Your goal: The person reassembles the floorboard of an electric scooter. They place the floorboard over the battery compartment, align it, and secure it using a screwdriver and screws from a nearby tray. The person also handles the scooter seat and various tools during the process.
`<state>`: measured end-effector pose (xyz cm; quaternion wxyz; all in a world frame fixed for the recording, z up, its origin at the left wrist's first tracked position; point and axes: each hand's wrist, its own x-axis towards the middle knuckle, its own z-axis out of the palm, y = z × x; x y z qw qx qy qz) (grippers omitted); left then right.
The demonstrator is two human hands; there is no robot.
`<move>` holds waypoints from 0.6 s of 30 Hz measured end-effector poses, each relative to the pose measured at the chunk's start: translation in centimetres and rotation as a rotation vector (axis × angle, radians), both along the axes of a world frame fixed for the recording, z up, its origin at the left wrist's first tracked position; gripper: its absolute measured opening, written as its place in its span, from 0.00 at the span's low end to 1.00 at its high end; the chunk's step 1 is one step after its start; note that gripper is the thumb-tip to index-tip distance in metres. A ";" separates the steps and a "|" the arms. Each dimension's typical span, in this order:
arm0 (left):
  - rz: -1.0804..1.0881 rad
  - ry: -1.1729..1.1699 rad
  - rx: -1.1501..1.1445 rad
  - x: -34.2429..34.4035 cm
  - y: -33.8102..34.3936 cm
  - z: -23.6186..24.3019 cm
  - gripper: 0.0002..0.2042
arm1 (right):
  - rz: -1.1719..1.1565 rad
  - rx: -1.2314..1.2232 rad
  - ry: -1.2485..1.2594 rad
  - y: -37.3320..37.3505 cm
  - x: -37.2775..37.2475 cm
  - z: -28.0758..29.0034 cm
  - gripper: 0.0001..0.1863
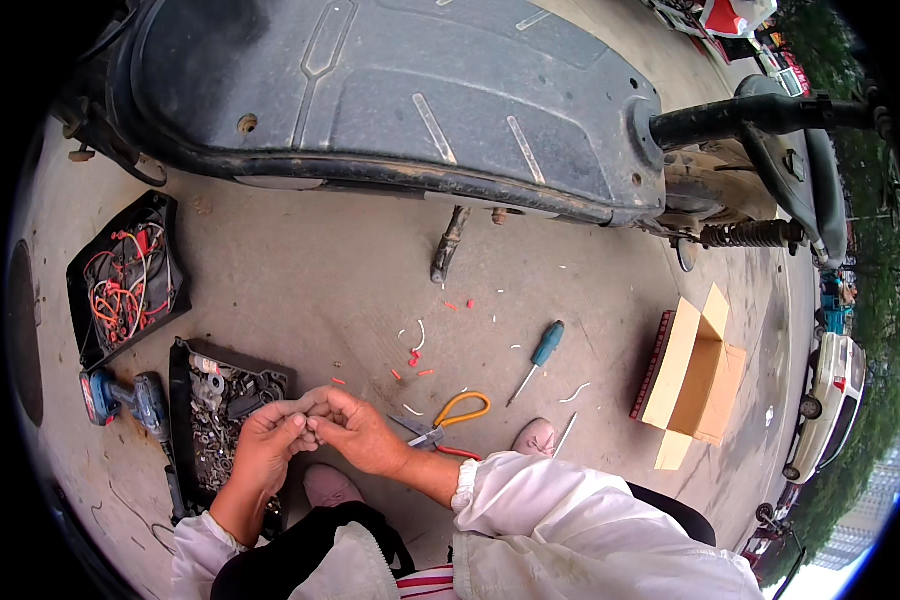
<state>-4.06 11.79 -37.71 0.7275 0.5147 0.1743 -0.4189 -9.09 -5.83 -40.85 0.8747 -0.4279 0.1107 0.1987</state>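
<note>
My left hand [267,437] and my right hand [362,430] meet at the fingertips, both in a pinch. Anything between the fingers is too small or too hidden to make out. Just below them, to the left, lies an open black case [232,358] full of loose nuts, bolts and metal fittings. Close to my right wrist, pliers [465,408] with one yellow and one red handle rest on the ground, partly covered by my forearm. A screwdriver [547,345] with a teal handle lies farther right. Red and white scraps, including a red piece [416,356], are scattered ahead of my hands.
A scooter with a dark footboard [390,90] spans the far side, its stand [452,245] reaching the ground. At left are a black tray [174,255] of tangled wires and a cordless drill [150,400]. An open cardboard box [685,370] stands at right; a white car [825,400] is beyond.
</note>
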 end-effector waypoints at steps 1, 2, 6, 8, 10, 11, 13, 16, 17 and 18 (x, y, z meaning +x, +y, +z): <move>0.012 0.028 -0.034 0.1 -0.4 -0.2 0.08 | -0.035 -0.045 -0.024 -0.4 -0.2 0.2 0.14; 0.003 0.044 -0.085 0.5 -1.3 -0.5 0.07 | -0.058 -0.060 0.012 -1.2 -0.2 0.1 0.16; -0.017 0.115 -0.208 1.1 -3.2 -1.6 0.05 | -0.210 -0.021 0.075 -2.6 -0.8 0.2 0.16; -0.043 0.122 -0.242 1.3 -3.7 -1.9 0.04 | -0.254 0.003 0.104 -2.7 -1.2 0.1 0.16; -0.066 0.108 -0.305 1.2 -3.8 -2.0 0.04 | -0.194 -0.059 0.109 -2.4 -1.8 0.2 0.16; -0.078 0.097 -0.339 1.1 -3.8 -2.0 0.04 | -0.164 -0.093 0.106 -2.5 -2.0 0.3 0.16; -0.021 0.071 -0.266 0.7 -3.6 -2.5 0.04 | -0.019 -0.310 0.026 -3.8 -1.9 1.0 0.17; 0.090 0.042 -0.189 1.2 -3.3 -1.6 0.03 | 0.285 -0.693 -0.153 -7.7 -2.5 1.9 0.21; 0.118 0.005 -0.171 1.4 -3.2 -1.3 0.03 | 0.455 -0.865 -0.252 -10.1 -3.0 1.1 0.23; 0.149 -0.031 -0.162 1.6 -3.2 -1.2 0.03 | 0.620 -0.977 -0.298 -12.9 -3.7 0.1 0.22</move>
